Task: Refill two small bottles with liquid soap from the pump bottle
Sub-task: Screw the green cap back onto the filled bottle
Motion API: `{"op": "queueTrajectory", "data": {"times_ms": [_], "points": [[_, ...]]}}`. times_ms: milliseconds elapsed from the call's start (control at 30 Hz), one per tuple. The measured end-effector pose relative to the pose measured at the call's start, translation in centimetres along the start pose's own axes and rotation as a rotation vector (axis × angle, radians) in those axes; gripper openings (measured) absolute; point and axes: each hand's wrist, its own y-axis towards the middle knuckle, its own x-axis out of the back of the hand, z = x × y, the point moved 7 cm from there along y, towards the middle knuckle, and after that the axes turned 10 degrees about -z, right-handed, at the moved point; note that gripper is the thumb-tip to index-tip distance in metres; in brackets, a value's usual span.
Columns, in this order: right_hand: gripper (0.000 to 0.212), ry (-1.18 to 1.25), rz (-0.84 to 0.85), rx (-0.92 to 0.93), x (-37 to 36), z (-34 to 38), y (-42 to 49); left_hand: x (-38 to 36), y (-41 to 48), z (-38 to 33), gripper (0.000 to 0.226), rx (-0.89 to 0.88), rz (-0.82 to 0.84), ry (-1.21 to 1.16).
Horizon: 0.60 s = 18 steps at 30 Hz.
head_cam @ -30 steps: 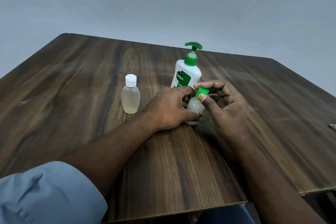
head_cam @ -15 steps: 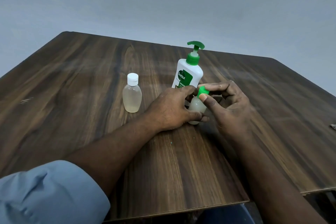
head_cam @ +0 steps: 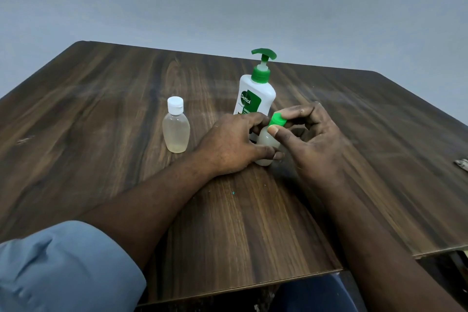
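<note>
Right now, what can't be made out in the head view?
All head view:
1. Green-cap bottle: body mostly covered by the left hand and right hand; fill level unreadable.
2. Cap: the right hand pinches it; tight or loosened, cannot tell.
3. Pump bottle: base behind the left hand; opaque body hides soap level.
4. Scrap at the frame's right edge: cut off, too small to identify.

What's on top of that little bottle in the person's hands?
A green cap, pinched by the right hand. The left hand grips the small bottle; the neck below is covered.
</note>
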Motion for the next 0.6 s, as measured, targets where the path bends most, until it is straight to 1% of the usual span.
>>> {"op": "queueTrajectory", "data": {"times_ms": [133, 200, 300, 367, 467, 600], "points": [[0.025, 0.052, 0.084, 0.016, -0.54, 0.67, -0.33, 0.15, 0.06, -0.01, 0.044, -0.012, -0.013, 0.005], [0.025, 0.048, 0.054, -0.013, -0.4, 0.5, -0.37, 0.12, 0.09, 0.11, 0.044, 0.0, -0.02, 0.015], [0.027, -0.016, 0.008, -0.029, -0.11, 0.02, -0.28, 0.13, 0.02, -0.09, 0.054, 0.003, -0.021, 0.01], [0.027, -0.008, 0.02, -0.017, -0.15, 0.05, -0.18, 0.13, -0.06, -0.24, 0.059, -0.003, -0.02, 0.008], [0.022, 0.055, 0.062, 0.023, -0.45, 0.39, -0.19, 0.02, -0.15, -0.08, 0.06, -0.007, -0.022, 0.003], [0.022, 0.005, 0.019, -0.014, -0.21, 0.02, -0.16, 0.09, -0.11, -0.24, 0.068, 0.0, -0.021, 0.013]]}}
